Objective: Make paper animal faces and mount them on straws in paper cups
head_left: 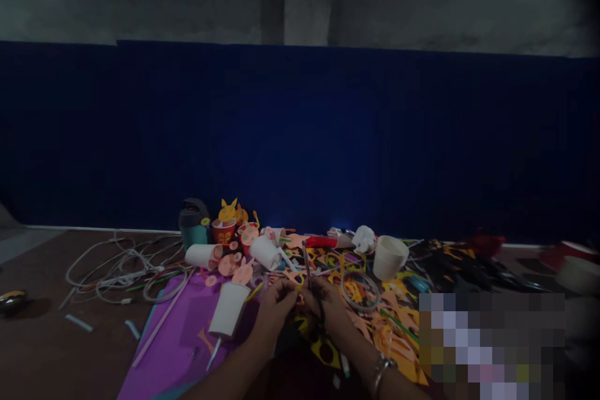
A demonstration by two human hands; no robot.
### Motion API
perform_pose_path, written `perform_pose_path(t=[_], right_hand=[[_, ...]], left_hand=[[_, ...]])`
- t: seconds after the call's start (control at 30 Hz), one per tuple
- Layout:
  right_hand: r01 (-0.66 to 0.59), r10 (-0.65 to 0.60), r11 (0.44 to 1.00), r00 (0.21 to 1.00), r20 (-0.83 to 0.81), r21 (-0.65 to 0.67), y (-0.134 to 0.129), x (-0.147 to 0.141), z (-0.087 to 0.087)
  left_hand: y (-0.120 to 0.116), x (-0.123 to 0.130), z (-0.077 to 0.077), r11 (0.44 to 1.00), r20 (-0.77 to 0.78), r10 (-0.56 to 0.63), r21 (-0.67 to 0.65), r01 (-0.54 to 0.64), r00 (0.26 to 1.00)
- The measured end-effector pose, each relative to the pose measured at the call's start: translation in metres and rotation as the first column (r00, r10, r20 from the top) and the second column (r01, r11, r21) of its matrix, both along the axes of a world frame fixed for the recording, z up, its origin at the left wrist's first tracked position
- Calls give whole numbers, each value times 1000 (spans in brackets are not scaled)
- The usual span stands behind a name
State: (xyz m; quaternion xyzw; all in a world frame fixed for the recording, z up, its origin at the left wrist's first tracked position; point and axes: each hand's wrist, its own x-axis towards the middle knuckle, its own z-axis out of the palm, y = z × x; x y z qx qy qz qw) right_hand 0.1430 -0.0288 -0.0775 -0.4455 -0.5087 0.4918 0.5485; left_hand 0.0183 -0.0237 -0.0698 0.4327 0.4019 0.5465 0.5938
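Observation:
Low in the middle of the head view, my left hand point(277, 301) is closed, its thumb and fingertips pinching a small piece of paper point(299, 288) whose shape is mostly hidden. Close against it on the right, my right hand point(332, 307) is closed around dark-handled scissors point(307, 257), with the blades pointing up and away. Yellow and orange cut paper scraps point(325, 351) lie under and beyond both hands. Left of my left hand, a white paper cup point(229, 309) rests on a purple sheet point(180, 325).
Behind are red cups point(224, 232) with paper animal faces, a teal bottle point(194, 231) and tipped white cups point(265, 253). A roll of tape point(360, 291) and a pale cup point(390, 258) stand right. White cables point(117, 265) tangle left. A blue panel point(300, 137) closes the back.

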Motion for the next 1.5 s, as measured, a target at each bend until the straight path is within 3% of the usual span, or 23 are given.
perform_pose_path(t=[0.2, 0.47, 0.73, 0.87, 1.0, 1.2, 1.5], right_hand=[[-1, -1, 1000, 997, -76, -26, -2, 0, -1], [-41, 39, 998, 997, -62, -41, -2, -1, -4], [10, -13, 1000, 994, -111, -26, -6, -2, 11], [-33, 34, 999, 998, -58, 15, -6, -1, 12], [-143, 142, 984, 990, 17, 103, -3, -2, 2], [-351, 345, 935, 933, -99, -56, -8, -4, -6], [-344, 344, 939, 939, -13, 7, -9, -6, -2]], left_hand=[[-2, -1, -4, 991, 38, -131, 37, 130, 991], [-2, -3, -1, 996, 0, -54, 70, 54, 999], [-2, -1, -5, 985, 44, -168, 58, 165, 985], [-2, -2, -4, 996, 18, -74, 57, 73, 997], [0, -6, -3, 999, 39, 4, 50, -5, 999], [1, -8, -2, 999, 39, 18, 26, -19, 999], [-3, -7, 9, 997, 17, 72, 21, -72, 997]])
